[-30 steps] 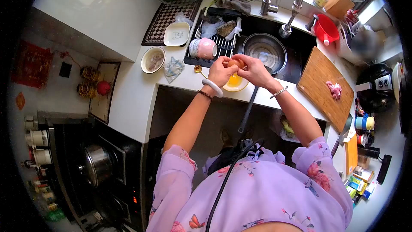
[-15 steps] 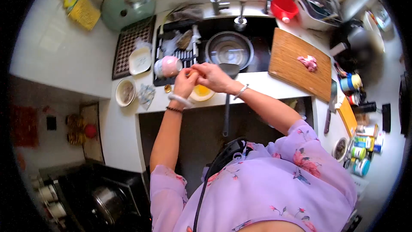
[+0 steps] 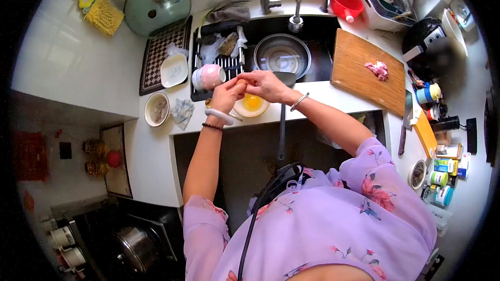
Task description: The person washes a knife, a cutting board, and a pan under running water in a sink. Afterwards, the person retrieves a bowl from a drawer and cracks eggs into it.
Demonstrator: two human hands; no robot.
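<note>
My left hand [image 3: 228, 96] and my right hand [image 3: 264, 85] meet above the counter's front edge, fingers closed round a brown eggshell [image 3: 242, 83] that they largely cover. Just below them sits a pale bowl [image 3: 259, 112] with yellow egg [image 3: 252, 102] in it. A pink cup [image 3: 212, 76] lies on its side on the rack, left of the hands. Under my right wrist, a black spatula [image 3: 282, 130] extends over the counter edge. A small gold spoon [image 3: 208, 103] is partly hidden by my left hand.
A metal basin [image 3: 282, 54] stands in the sink beneath the faucet [image 3: 296, 23]. On the right are a cutting board [image 3: 359, 73] with pink meat [image 3: 378, 71] and a knife [image 3: 402, 138]. Bowls [image 3: 156, 109] and a crumpled bag [image 3: 183, 113] lie left. A pot [image 3: 137, 247] is lower left.
Over the last second the view has swung to the right and the surroundings have shifted left. Both hands stay together at the egg, and more of the bowl's yolk now shows.
</note>
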